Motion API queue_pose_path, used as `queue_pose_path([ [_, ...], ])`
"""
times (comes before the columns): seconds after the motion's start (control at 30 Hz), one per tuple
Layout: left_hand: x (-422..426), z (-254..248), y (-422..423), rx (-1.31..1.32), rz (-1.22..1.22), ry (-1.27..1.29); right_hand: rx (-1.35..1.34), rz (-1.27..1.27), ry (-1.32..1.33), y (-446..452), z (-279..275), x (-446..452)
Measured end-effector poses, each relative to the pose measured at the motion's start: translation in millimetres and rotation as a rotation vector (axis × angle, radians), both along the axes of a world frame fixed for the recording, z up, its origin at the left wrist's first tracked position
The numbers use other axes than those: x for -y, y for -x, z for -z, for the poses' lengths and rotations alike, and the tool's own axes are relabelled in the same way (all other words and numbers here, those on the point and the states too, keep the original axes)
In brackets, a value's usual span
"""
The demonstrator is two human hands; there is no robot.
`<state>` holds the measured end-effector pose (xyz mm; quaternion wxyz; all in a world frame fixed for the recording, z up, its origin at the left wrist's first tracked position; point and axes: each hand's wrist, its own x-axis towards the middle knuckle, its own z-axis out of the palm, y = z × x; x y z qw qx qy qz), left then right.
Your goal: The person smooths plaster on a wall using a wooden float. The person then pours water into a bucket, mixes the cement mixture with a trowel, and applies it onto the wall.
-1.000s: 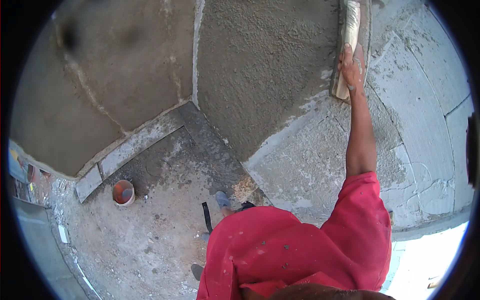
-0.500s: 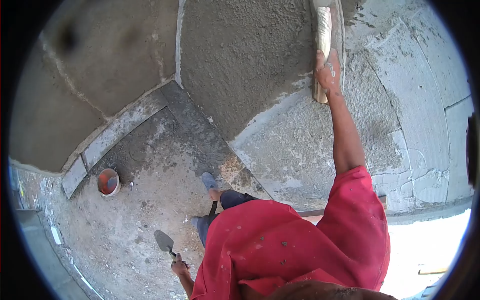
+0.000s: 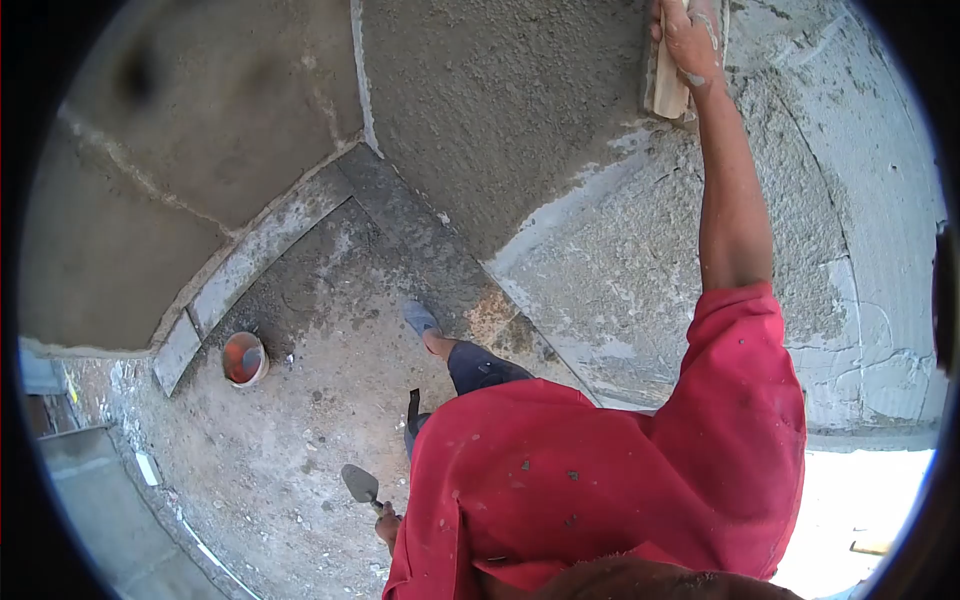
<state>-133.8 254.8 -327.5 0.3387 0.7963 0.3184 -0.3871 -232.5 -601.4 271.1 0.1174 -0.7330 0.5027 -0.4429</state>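
High on the plastered wall, my right hand (image 3: 693,45) is wrapped around a wooden float (image 3: 669,85), which lies against the wet grey mortar (image 3: 500,100). The float's upper end runs out of the frame. Low on the left, my left hand (image 3: 388,522) grips a pointed trowel (image 3: 361,484) by its handle, with the blade over the floor. No load of mortar shows on the blade. Right of the wet mortar, a rougher, lighter patch of plaster (image 3: 690,250) covers the wall.
A bucket (image 3: 245,359) with a reddish inside stands on the dusty floor (image 3: 300,450). A low curved edging (image 3: 270,240) runs along the foot of the left wall (image 3: 170,200). My slippered foot (image 3: 421,318) is near the wall base. Bright light enters lower right.
My right hand and the float have moved up the wall and slightly right. My left hand still holds the trowel, now nearer my body. The whole view has shifted a little.
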Motion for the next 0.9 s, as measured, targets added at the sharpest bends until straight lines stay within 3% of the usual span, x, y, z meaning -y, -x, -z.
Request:
queue_pose_path([
  [0.03, 2.5, -0.5, 3.6, -0.01, 0.04, -0.003, -0.078, 0.076, -0.003, 11.5, -7.6, -8.4],
  [0.1, 13.0, -1.3, 6.0, -0.028, 0.056, -0.008, 0.142, 0.02, 0.205, 25.1, -28.5, -36.1],
  [0.17, 26.7, -3.6, 1.5, -0.043, 0.072, 0.005, 0.274, 0.107, 0.164, 48.3, -41.1, -35.7],
  [0.2, 35.6, -4.7, -1.0, -0.048, 0.08, 0.018, 0.354, -0.154, 0.233, 60.7, -37.7, -27.8],
  [0.27, 52.9, -3.2, -8.9, -0.059, 0.092, 0.062, 0.173, -0.025, 0.185, 55.0, -3.1, -41.7],
  [0.37, 85.7, -6.2, -30.4, -0.052, 0.061, 0.2, -0.184, 0.072, 0.209, 69.0, 109.7, -38.9],
  [0.43, 103.3, -21.6, -47.2, 0.003, 0.061, 0.238, -0.186, 0.076, 0.16, 74.4, 133.4, -50.6],
  [0.5, 149.1, -94.0, -66.5, 0.117, 0.146, 0.131, -0.149, 0.087, 0.16, 78.8, 128.2, -42.7],
  [0.57, 143.0, -96.0, -79.2, 0.149, 0.128, 0.184, 0.269, -0.102, 0.144, 57.3, 74.9, -40.4],
  [0.63, 148.6, -101.7, -91.5, 0.149, 0.06, 0.213, 0.428, -0.078, 0.195, 29.4, 21.9, -37.5],
  [0.7, 165.5, -92.0, -106.0, 0.14, -0.001, 0.213, 0.383, -0.103, 0.18, 4.1, 12.0, -24.9],
  [0.83, 189.5, -81.7, -122.3, 0.071, 0.012, 0.303, -0.371, 0.098, 0.267, 1.1, 119.8, 11.1],
  [0.9, 178.3, -82.3, -118.9, 0.082, 0.037, 0.316, -0.354, 0.043, 0.059, 25.6, 153.4, -9.9],
])
